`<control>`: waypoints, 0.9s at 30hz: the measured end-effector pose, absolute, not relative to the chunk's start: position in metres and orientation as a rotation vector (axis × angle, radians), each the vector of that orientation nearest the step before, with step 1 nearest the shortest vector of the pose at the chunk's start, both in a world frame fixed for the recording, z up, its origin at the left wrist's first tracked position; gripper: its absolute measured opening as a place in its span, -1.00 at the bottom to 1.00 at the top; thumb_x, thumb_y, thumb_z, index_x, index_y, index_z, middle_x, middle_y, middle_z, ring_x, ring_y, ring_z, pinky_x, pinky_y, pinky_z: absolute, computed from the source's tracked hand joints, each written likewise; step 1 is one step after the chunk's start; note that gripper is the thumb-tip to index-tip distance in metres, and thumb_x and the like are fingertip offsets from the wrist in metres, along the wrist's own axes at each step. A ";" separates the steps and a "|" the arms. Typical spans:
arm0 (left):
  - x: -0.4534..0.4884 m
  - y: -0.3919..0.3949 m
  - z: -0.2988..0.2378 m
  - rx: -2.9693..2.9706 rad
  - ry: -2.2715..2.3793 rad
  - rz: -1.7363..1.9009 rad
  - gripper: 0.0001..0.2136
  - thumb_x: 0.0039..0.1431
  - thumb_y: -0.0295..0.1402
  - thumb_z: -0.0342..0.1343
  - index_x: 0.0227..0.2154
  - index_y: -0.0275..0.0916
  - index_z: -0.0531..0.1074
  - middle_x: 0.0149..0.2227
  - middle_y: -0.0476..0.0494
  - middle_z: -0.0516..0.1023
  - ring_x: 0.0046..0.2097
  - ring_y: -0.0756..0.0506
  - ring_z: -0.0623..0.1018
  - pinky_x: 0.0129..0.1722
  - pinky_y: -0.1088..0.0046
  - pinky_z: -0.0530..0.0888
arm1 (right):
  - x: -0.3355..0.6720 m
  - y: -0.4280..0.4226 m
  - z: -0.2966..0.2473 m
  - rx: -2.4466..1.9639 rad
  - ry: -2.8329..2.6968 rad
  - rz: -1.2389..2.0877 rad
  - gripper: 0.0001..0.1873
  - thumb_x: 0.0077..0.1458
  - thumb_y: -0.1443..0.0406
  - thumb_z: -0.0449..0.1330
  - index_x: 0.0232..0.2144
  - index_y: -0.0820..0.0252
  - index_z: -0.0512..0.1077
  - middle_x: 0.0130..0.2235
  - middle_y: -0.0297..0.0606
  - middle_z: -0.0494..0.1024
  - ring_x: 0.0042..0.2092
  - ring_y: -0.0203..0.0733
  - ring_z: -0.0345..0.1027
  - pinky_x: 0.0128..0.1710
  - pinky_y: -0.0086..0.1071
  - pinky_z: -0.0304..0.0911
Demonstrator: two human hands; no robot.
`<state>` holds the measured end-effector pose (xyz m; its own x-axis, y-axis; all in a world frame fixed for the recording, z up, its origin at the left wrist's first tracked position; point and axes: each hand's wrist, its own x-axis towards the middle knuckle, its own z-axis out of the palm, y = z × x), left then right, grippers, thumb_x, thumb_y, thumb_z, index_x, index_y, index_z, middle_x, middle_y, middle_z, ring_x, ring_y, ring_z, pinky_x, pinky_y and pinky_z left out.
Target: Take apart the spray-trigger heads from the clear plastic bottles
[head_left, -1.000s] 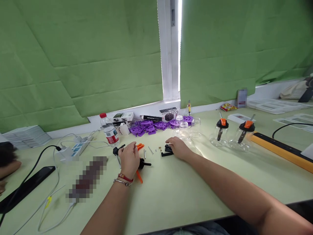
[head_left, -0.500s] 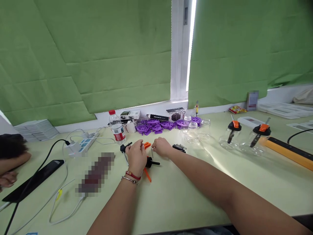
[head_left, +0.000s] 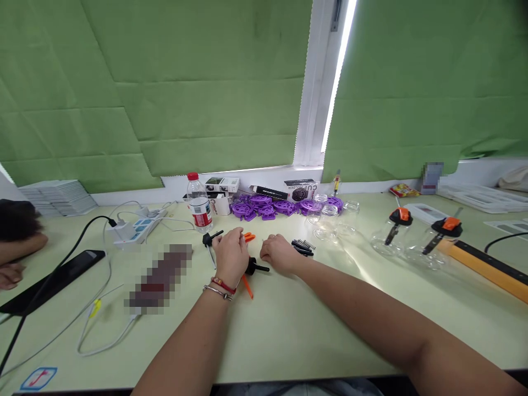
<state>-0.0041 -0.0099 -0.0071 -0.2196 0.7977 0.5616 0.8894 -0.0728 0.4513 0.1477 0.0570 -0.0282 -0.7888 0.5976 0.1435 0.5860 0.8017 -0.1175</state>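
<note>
My left hand (head_left: pixel 231 256) is low over the table with its fingers curled together; what they hold, if anything, is hidden. Right by its wrist lies a black part with a thin handle (head_left: pixel 260 268), and an orange strip (head_left: pixel 247 287) sticks out from under the hand. Beyond the fingertips is an orange looped piece (head_left: pixel 249 237). To the left rests a black knob-like part with a metal rod (head_left: pixel 208 240). My right hand (head_left: pixel 278 253) is closed at the fingertips, which touch or nearly touch the table; their contents cannot be made out.
Dark slim parts and springs (head_left: pixel 303 247) lie right of my right hand. Behind stand a bottle (head_left: pixel 201 206), purple plastic parts (head_left: pixel 264 204) and clear glass jars (head_left: pixel 330 214). Two lidded jars (head_left: pixel 388 240) are at right. Cables, a power strip (head_left: pixel 136 230) and a person's arm (head_left: pixel 25 245) are left.
My right hand has moved slightly right, and the thin metal rod by its fingertips no longer shows. The left hand stays nearly in place. The camera view has tilted a little.
</note>
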 end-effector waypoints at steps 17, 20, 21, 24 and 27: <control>-0.012 -0.010 -0.003 -2.048 -2.307 -0.819 -0.78 0.18 -0.33 -0.09 -0.24 -0.24 0.43 -0.30 -0.21 0.58 -0.27 -0.15 0.54 -0.35 0.40 0.36 | 0.175 0.060 -0.030 -1.143 -2.771 -0.058 -0.78 0.02 0.48 0.07 -0.42 0.21 0.50 -0.32 -0.16 0.53 -0.20 -0.16 0.24 -0.23 -0.34 -0.07; -0.013 -0.013 0.000 -2.082 -2.342 -0.648 -0.76 0.18 -0.23 -0.09 -0.37 -0.23 0.43 -0.37 -0.23 0.57 -0.34 -0.16 0.53 -0.45 0.42 0.32 | 0.174 0.063 -0.028 -1.179 -2.748 -0.062 -0.79 0.04 0.46 0.08 -0.39 0.22 0.52 -0.26 -0.12 0.51 -0.18 -0.14 0.23 -0.22 -0.33 -0.06; -0.013 -0.015 0.001 -2.079 -2.355 -0.591 -0.74 0.18 -0.20 -0.10 -0.42 -0.22 0.43 -0.39 -0.23 0.56 -0.36 -0.17 0.53 -0.47 0.42 0.31 | 0.174 0.063 -0.027 -1.187 -2.738 -0.063 -0.79 0.05 0.44 0.07 -0.39 0.22 0.52 -0.24 -0.11 0.50 -0.17 -0.13 0.23 -0.21 -0.32 -0.05; -0.015 -0.018 0.004 -2.063 -2.381 -0.484 -0.67 0.18 -0.15 -0.12 -0.56 -0.20 0.39 -0.48 -0.23 0.53 -0.44 -0.16 0.51 -0.53 0.42 0.28 | 0.171 0.063 -0.027 -1.188 -2.731 -0.069 -0.76 0.12 0.37 0.04 -0.42 0.22 0.52 -0.21 -0.09 0.49 -0.14 -0.10 0.21 -0.18 -0.30 -0.05; -0.017 -0.018 0.004 -2.083 -2.362 -0.496 -0.63 0.19 -0.15 -0.14 -0.63 -0.19 0.34 -0.55 -0.21 0.50 -0.52 -0.12 0.49 -0.56 0.45 0.26 | 0.165 0.059 -0.028 -1.164 -2.744 -0.057 -0.70 0.17 0.33 0.01 -0.44 0.23 0.52 -0.24 -0.09 0.49 -0.15 -0.11 0.21 -0.16 -0.28 -0.06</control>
